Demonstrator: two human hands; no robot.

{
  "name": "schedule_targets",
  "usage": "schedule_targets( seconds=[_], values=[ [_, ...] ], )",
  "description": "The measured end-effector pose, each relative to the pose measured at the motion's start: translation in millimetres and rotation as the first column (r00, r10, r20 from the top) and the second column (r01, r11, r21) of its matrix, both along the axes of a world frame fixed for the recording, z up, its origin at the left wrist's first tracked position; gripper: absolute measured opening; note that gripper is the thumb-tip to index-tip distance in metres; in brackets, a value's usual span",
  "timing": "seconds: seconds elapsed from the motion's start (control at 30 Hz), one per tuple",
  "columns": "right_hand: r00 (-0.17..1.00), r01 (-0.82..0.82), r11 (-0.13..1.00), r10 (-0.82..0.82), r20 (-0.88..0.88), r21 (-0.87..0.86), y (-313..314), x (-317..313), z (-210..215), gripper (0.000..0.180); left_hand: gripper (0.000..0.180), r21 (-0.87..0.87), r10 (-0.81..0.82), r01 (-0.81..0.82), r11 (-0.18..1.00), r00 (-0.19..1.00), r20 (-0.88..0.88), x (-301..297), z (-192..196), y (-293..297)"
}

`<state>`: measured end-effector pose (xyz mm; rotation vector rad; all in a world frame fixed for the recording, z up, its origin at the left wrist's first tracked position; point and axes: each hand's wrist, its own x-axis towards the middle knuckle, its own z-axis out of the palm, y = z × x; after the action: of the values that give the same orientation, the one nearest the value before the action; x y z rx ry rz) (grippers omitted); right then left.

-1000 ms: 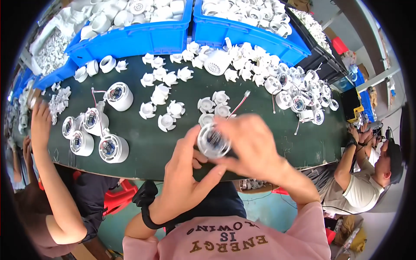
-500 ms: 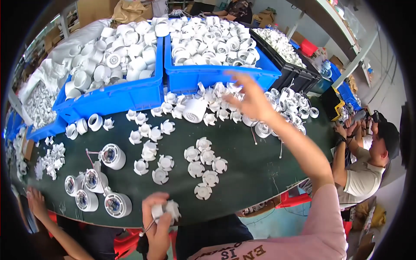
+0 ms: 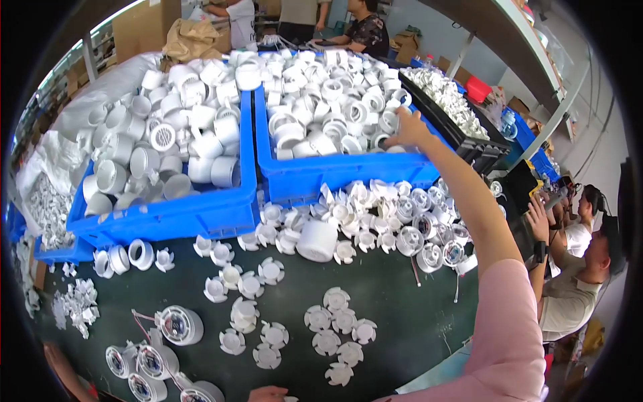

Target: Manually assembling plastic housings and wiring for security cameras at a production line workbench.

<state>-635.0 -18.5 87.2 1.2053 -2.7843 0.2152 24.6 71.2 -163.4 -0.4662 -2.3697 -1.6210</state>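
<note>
A dark green desk [image 3: 402,295] stretches beneath the hands, strewn with white plastic fan-shaped discs [image 3: 335,331] just left of the outstretched right arm. Beyond it, two blue bins sit side by side; the right bin [image 3: 348,171], heaped with white plastic cylindrical housings [image 3: 321,100], lies directly under the right hand [image 3: 407,128]. That hand reaches over the bin's far right corner, fingers curled onto a housing [image 3: 388,120] in the pile, though how firmly it grips cannot be told. The housing looks light, rigid and smooth, likely best pinched across its rim. The left hand [image 3: 268,394] barely shows at the lower edge, near wired round assemblies [image 3: 177,325]; its grip cannot be told.
</note>
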Motion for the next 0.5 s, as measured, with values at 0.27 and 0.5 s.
schedule_targets(
  seconds=[0.27, 0.5],
  values=[
    [0.998, 0.055, 0.998, -0.055, -0.004, 0.004, -16.8, 6.8, -12.5, 0.092, 0.030, 0.425, 0.874, -0.846, 0.321, 0.438, 0.210, -58.2, 163.4, 39.7],
    [0.989, 0.146, 0.989, -0.146, -0.023, 0.000, -18.5, 7.4, -5.4, 0.090, 0.025, -0.781, 0.996, -0.624, -0.009, -0.072, 0.046, 162.2, 202.8, -236.2]
  ],
)
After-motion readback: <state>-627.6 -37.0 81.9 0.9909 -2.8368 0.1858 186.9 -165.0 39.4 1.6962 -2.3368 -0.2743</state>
